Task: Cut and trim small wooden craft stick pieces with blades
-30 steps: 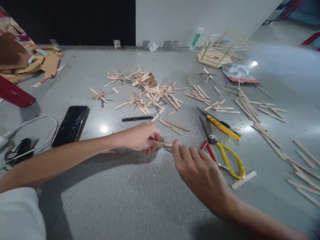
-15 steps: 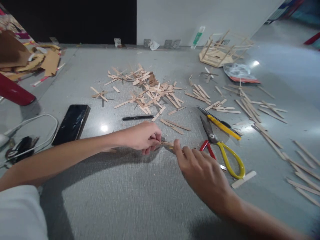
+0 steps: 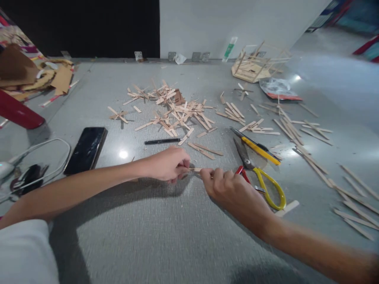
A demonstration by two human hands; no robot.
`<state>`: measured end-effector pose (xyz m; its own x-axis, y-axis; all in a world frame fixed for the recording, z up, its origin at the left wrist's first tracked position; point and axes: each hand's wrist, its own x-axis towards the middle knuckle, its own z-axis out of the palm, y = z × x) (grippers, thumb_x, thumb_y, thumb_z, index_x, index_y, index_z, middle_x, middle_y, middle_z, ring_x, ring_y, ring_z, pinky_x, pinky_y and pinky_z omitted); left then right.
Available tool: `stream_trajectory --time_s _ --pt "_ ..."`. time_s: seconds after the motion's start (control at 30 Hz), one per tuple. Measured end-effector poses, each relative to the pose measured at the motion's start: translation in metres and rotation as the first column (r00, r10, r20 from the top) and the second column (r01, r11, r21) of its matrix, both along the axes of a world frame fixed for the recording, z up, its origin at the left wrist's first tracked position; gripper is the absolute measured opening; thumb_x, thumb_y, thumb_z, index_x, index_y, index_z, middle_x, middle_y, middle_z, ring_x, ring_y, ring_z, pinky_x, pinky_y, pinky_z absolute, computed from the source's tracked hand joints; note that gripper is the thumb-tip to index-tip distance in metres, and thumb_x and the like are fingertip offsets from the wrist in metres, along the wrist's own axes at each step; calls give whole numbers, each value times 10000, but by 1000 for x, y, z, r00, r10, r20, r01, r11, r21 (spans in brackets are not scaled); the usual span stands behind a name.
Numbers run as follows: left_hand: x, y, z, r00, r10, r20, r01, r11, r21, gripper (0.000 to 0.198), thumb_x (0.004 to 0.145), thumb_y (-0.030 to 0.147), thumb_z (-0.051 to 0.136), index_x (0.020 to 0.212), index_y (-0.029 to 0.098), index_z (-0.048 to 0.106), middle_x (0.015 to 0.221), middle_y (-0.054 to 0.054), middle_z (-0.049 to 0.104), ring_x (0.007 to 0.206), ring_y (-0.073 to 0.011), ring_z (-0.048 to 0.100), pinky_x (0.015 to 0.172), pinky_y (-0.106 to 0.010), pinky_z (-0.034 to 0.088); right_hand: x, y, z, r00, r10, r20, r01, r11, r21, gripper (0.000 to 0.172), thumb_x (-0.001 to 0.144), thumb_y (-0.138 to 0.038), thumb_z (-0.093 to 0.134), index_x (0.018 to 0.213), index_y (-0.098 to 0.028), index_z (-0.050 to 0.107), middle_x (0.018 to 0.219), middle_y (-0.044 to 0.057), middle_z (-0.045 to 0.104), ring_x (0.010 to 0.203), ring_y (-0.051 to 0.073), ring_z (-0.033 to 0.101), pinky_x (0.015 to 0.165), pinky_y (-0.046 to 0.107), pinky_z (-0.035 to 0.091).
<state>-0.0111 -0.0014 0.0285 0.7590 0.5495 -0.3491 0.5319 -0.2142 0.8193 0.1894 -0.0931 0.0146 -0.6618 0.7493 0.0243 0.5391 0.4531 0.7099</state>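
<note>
My left hand point(image 3: 170, 163) pinches one end of a thin wooden craft stick point(image 3: 194, 169) just above the table. At the stick's other end, my right hand point(image 3: 226, 184) is closed, with its thumb and curled fingers against the wood. Whether anything else sits inside the right fist is hidden. Right beside that hand lie scissors point(image 3: 248, 162) with a yellow handle loop. A red handle point(image 3: 242, 172) shows partly behind my right fingers. Beyond the scissors is a yellow and black utility knife point(image 3: 257, 149). Two loose sticks and a black pen point(image 3: 162, 141) lie past my left hand.
Piled craft sticks point(image 3: 177, 110) cover the middle, with more scattered rightward. A stick frame point(image 3: 251, 67) and a plastic bag point(image 3: 278, 90) stand at the back right. At left are a phone point(image 3: 85, 150), a white cable point(image 3: 56, 140) and a red cylinder point(image 3: 20, 110).
My right hand has shifted slightly left toward my left hand, its thumb lower and more curled. The view has tilted and turned a little. Both hands stay at the stick.
</note>
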Motion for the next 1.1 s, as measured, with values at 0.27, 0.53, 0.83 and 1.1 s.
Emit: stream_trajectory --time_s 0.27,0.53,0.83,1.1 --pt "0 0 -1 1000 -22 22 21 999 41 275 905 68 500 645 151 531 583 -8 623 469 -119 629 418 -177 411 -10 -2 4 989 -149 25 151 978 -143 230 907 44 466 863 -154 576 572 8 565 434 152 569 440 263 156" --pt "1 -1 1 1000 -29 9 28 997 65 274 887 42 502 637 152 519 594 1 620 476 -112 627 447 -176 426 -11 9 25 968 -250 1 226 875 -428 314 821 92 481 950 -154 629 637 36 662 497 182 636 419 287 182" --pt "-1 1 -6 998 -31 45 28 998 64 261 918 85 503 667 152 528 612 -13 637 475 -118 633 416 -175 422 -13 7 21 967 -253 5 239 904 -355 294 856 85 462 917 -155 621 635 44 663 515 169 648 434 267 189" --pt "-1 -1 -6 1000 -24 4 24 999 42 274 965 193 526 699 146 567 617 -41 664 478 -133 648 416 -182 450 -17 -11 16 945 -325 -41 291 890 -351 261 913 32 485 976 -159 651 678 54 683 551 168 687 440 251 246"
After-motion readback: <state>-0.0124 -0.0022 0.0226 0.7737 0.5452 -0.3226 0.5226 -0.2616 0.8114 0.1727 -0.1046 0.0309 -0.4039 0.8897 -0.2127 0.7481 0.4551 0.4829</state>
